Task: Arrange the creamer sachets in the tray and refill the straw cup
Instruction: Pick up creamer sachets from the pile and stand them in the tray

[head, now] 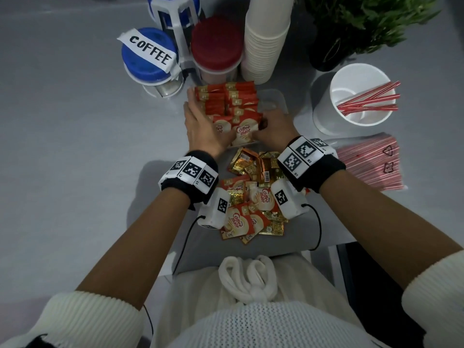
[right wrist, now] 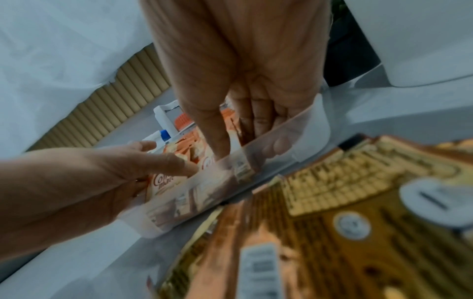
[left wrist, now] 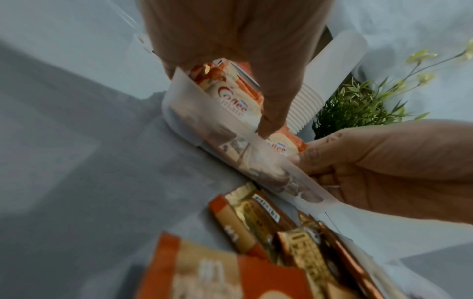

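A translucent tray (head: 273, 97) in the middle of the table holds rows of red creamer sachets (head: 226, 101) standing on edge. My left hand (head: 200, 121) lies along the tray's left side with fingers straight against the sachets, and its thumb (left wrist: 268, 121) presses down on a front sachet. My right hand (head: 273, 126) reaches into the tray's near right corner, thumb (right wrist: 217, 139) and curled fingers pinching a front sachet (head: 243, 133). Loose red and gold sachets (head: 251, 199) are piled between my wrists. The white straw cup (head: 324, 104) at right holds a few red striped straws (head: 369, 99).
A bag of red straws (head: 369, 162) lies right of my right wrist. Behind the tray stand a blue-lidded coffee jar (head: 148, 56), a red-lidded jar (head: 217, 43) and stacked paper cups (head: 266, 38). A potted plant (head: 364, 21) is at back right.
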{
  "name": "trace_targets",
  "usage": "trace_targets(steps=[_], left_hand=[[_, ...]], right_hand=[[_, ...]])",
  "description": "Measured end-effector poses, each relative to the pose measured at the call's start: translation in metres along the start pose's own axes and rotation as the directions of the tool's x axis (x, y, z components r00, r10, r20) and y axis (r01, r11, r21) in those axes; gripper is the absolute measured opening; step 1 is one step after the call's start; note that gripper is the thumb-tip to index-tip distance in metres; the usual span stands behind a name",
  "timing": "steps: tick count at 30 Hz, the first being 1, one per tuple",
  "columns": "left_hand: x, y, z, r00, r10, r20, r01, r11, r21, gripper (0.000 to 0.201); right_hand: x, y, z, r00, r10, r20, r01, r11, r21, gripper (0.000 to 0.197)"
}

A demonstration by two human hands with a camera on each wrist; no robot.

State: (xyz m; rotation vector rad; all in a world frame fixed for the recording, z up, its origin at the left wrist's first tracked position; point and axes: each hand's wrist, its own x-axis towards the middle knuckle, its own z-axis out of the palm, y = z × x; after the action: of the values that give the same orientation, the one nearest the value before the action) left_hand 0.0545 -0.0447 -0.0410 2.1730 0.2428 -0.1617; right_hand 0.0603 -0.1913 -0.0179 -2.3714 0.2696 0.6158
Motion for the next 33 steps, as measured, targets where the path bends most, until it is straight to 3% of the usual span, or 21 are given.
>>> trace_targets(steps=[4, 7, 11, 13, 15, 17, 19, 21, 27, 33], left_hand=[[-0.002, -0.003, -0.001, 1.0, 0.001, -0.002, -0.001, 0.999, -0.045, 0.114], [-0.003, -0.004, 0.0, 1.0, -0.018, 0.004, 0.018, 0.998, -0.056, 0.114], [-0.002, -0.005, 0.001, 1.0, 0.006, 0.014, -0.006, 1.0, -0.022, 0.118], [-0.002, -0.006, 0.0, 0.999, 0.028, 0.019, -0.027, 0.999, -0.024, 0.118], [-0.003, -0.008, 0.0, 0.999, 0.046, 0.004, -0.046, 0.998, -0.053, 0.114], [-0.005, -0.009, 0.0, 0.997, 0.073, -0.017, -0.074, 0.996, -0.045, 0.105], [-0.007, -0.007, 0.0, 0.994, 0.104, -0.025, -0.103, 0.994, 0.033, 0.09], [-0.013, -0.004, -0.002, 0.99, 0.135, -0.032, -0.131, 0.985, 0.111, 0.072], [-0.019, -0.013, -0.012, 0.979, 0.18, -0.095, -0.147, 0.947, 0.284, 0.04], [-0.025, -0.014, -0.024, 0.984, 0.126, -0.124, -0.09, 0.96, 0.264, 0.036]], right_hand=[[0.002, -0.006, 0.003, 0.997, 0.059, -0.053, -0.047, 0.979, 0.2, 0.044], [0.002, -0.014, 0.008, 0.998, 0.068, 0.011, -0.068, 0.934, 0.35, 0.052], [0.022, 0.004, 0.033, 0.997, 0.013, 0.079, -0.044, 0.915, 0.402, 0.085], [0.009, -0.009, 0.027, 0.998, 0.023, 0.066, -0.048, 0.913, 0.405, 0.086], [0.002, -0.015, 0.021, 0.999, 0.038, 0.009, -0.039, 0.93, 0.367, 0.078], [0.0, -0.012, 0.021, 0.995, -0.053, -0.078, 0.074, 0.953, 0.295, 0.077], [-0.003, -0.012, 0.024, 0.987, -0.151, -0.046, 0.156, 0.981, 0.119, 0.075], [-0.006, -0.01, 0.024, 0.986, -0.168, 0.001, 0.168, 0.986, -0.004, 0.071], [-0.018, -0.003, 0.021, 0.942, -0.329, -0.063, 0.319, 0.938, -0.137, 0.061], [-0.019, -0.002, 0.024, 0.935, -0.336, -0.117, 0.327, 0.941, -0.091, 0.052]])
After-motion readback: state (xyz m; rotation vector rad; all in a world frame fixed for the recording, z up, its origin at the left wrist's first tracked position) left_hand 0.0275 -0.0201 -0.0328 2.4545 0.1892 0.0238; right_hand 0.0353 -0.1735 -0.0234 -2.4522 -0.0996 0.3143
